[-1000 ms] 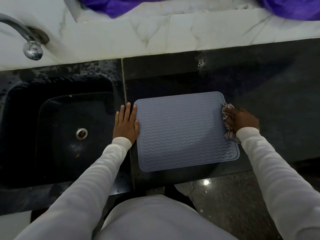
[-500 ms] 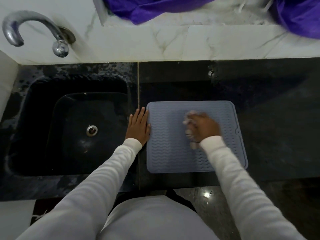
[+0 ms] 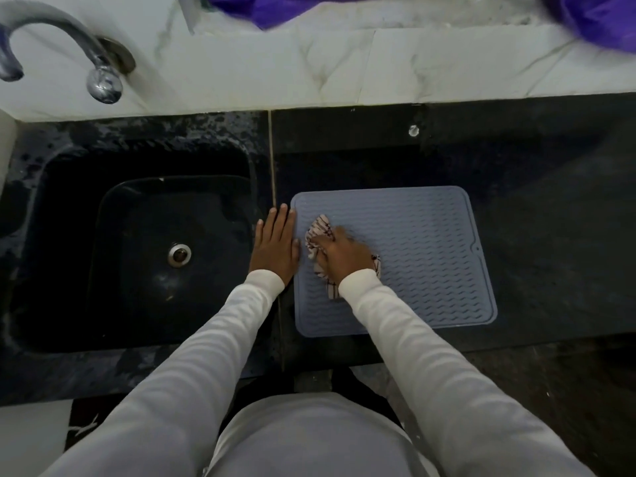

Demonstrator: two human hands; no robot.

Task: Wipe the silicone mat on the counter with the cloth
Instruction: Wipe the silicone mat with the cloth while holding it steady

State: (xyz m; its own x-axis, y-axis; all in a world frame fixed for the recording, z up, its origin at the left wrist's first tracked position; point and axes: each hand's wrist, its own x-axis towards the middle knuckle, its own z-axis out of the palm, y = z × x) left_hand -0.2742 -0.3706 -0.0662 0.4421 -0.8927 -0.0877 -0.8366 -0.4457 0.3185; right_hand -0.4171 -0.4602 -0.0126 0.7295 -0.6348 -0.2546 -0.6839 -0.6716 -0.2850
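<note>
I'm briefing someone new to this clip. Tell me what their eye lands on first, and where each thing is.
First the grey silicone mat, flat on the black counter right of the sink. On its left part the right hand grips a checked cloth, while the left hand lies flat, fingers straight, at the mat's left edge. Next comes the chrome tap at top left against the pale marble wall.

Mat (image 3: 413, 256) lies on counter (image 3: 533, 201) right of sink (image 3: 69, 235) (cloth (image 3: 318, 232) atop).

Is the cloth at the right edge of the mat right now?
No, the right hand holds the cloth on the left part of the mat, close beside the left hand.
</note>
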